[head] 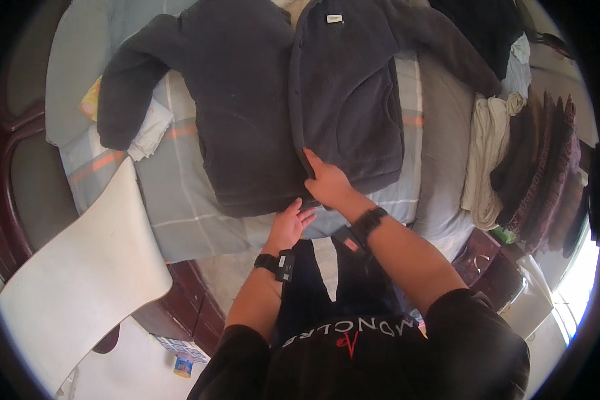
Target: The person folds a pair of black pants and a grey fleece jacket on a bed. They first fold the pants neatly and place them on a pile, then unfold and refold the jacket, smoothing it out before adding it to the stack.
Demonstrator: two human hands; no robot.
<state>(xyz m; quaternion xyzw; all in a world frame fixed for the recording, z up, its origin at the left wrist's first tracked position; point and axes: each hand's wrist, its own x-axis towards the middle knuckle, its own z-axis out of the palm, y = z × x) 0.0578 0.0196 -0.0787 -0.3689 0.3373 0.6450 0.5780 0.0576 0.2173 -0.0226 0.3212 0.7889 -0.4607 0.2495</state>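
A dark grey fleece jacket [250, 115] lies spread out on a bed with a plaid cover [185, 185], its sleeves out to both sides. A small white label [334, 18] is on its chest. My right hand [327, 182] is at the lower part of the front opening, index finger stretched along the edge; whether it pinches the fabric cannot be told. At the bottom hem is my left hand [289, 225], palm partly turned up, fingers apart and close to the hem. A dark band is on each wrist.
Folded light cloth [485, 160] and a stack of dark folded garments [540, 175] stand at the right. A white curved board [95, 265] covers the lower left. White cloth [152, 127] lies by the left sleeve. A dark wooden cabinet [480, 255] stands lower right.
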